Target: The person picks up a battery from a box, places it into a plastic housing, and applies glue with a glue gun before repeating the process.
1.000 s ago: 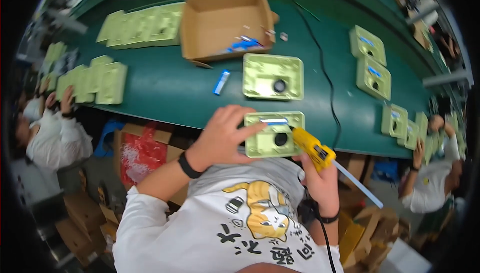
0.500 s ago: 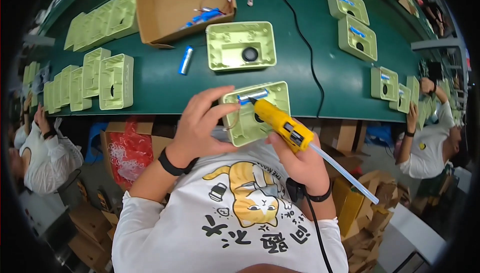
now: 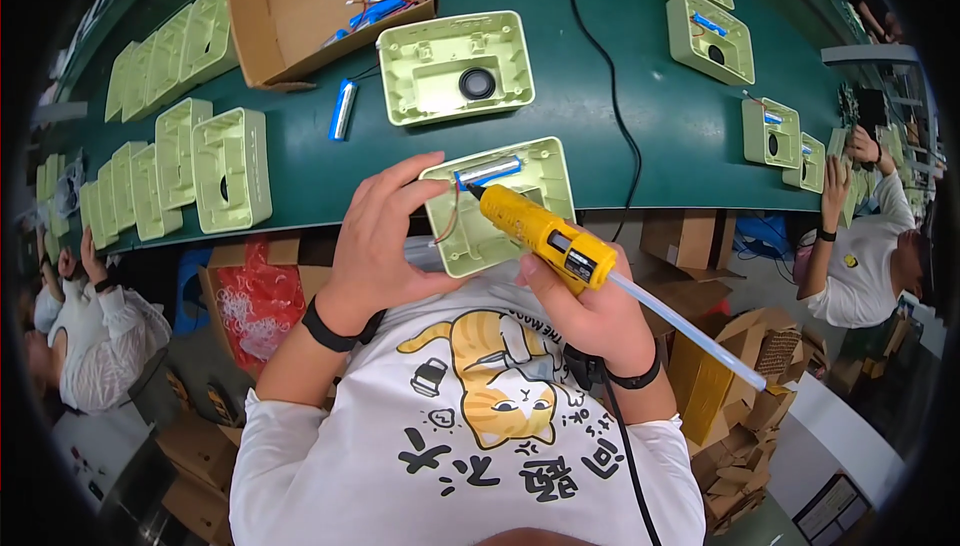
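My left hand (image 3: 385,241) grips the left side of a pale green plastic housing (image 3: 470,260), tilted at the table's front edge. Inside it, along the far wall, lies a blue battery (image 3: 492,172) with a thin red wire. My right hand (image 3: 585,311) is closed round the handle of a yellow hot glue gun (image 3: 540,236). The gun's dark nozzle meets the left end of the battery; whether glue is coming out cannot be made out. A clear glue stick (image 3: 690,331) juts from the gun's rear. Part of the housing's inside is hidden behind the gun.
Beyond stands another green housing (image 3: 455,71) with a round black part, beside a loose blue battery (image 3: 343,111). A cardboard box (image 3: 290,41) holds wired batteries. More housings (image 3: 232,171) line both sides. A black cable (image 3: 612,76) crosses the green table (image 3: 330,171). Co-workers sit left and right.
The glue gun's nozzle has shifted slightly left along the battery to its left end. The table and its things appear a little higher and further left as my view turned.
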Motion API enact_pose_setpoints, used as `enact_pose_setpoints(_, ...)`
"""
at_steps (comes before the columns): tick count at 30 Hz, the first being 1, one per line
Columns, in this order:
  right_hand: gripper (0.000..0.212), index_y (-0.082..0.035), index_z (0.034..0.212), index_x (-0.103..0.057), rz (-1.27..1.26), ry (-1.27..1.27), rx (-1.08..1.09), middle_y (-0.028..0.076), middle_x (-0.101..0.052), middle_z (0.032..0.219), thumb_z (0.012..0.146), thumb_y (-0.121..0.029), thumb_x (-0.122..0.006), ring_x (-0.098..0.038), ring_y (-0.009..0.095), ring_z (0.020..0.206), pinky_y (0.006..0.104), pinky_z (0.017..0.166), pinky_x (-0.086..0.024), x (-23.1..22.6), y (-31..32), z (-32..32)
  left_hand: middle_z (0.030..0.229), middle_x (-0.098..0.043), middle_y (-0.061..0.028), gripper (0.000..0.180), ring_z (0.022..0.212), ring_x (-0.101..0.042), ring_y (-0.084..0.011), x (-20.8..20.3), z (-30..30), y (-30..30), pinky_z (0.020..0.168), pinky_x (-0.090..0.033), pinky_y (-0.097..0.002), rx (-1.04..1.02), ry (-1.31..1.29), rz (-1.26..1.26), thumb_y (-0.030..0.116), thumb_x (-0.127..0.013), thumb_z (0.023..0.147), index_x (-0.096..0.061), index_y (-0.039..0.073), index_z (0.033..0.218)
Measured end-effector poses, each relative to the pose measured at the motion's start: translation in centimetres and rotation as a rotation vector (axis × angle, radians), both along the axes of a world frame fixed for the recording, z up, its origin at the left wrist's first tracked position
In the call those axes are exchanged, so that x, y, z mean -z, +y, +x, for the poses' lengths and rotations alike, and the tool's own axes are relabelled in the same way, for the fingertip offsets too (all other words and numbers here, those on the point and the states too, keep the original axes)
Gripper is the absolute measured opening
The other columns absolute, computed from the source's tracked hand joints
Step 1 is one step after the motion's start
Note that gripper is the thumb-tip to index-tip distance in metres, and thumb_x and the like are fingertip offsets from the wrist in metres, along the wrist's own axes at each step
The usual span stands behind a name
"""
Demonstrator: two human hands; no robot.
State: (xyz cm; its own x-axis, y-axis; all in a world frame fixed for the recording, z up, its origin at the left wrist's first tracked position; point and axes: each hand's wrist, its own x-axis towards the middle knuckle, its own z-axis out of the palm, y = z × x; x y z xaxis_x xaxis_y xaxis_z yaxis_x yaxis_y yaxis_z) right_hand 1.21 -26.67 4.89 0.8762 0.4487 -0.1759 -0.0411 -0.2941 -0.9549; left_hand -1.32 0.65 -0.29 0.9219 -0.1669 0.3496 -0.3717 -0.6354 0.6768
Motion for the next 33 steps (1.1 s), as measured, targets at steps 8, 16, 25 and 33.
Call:
enact_pose_setpoints(8,0.029,0.001,0.126,-0.074,-0.09,0.04,-0.055,0.023,-0.078,0.099,0.107,-0.02,-0.075,-0.078,0.043,0.086,0.0449,0.077,-0.06,-0.2,0.4,0.9,0.158,-0.063,-0.022,0.094,0.139,-0.063,-0.0432,-0.2,-0.4,0.1,0.117,-0.046,-0.0544,0.001,0.137,0.215,0.037,-0.103,0.07,-0.064,0.009,0.151)
enact_pose_setpoints(16,0.035,0.0,0.134,-0.071,-0.025,0.065,0.025,0.023,-0.078,0.097,0.108,-0.023,-0.074,-0.077,0.044,0.086,0.0463,0.077,-0.059,0.5,1.2,0.0,0.158,-0.063,-0.0227,0.088,0.137,-0.063,-0.0412,1.4,-0.2,0.9,0.113,-0.046,-0.0526,0.053,0.015,0.209,0.036,-0.104,0.067,-0.069,0.011,0.143)
enact_pose_setpoints(25,0.037,0.002,0.139,-0.073,-0.046,0.008,-0.029,0.019,-0.081,0.106,0.109,-0.021,-0.074,-0.079,0.031,0.09,0.0436,0.079,-0.061,1.4,0.1,0.7,0.163,-0.064,-0.0237,0.081,0.138,-0.066,-0.0439,1.0,0.7,0.5,0.115,-0.05,-0.0515,0.029,0.043,0.175,0.034,-0.106,0.065,-0.072,0.009,0.134)
enact_pose_setpoints(33,0.038,-0.002,0.145,-0.072,0.0,0.289,0.056,0.002,-0.083,0.111,0.115,-0.024,-0.072,-0.071,0.006,0.087,0.0256,0.067,-0.059,1.1,-0.2,0.2,0.16,-0.065,-0.0133,0.082,0.133,-0.069,-0.0355,0.1,0.5,0.2,0.111,-0.052,-0.0486,-0.014,0.112,0.13,0.033,-0.103,0.066,-0.074,0.013,0.14)
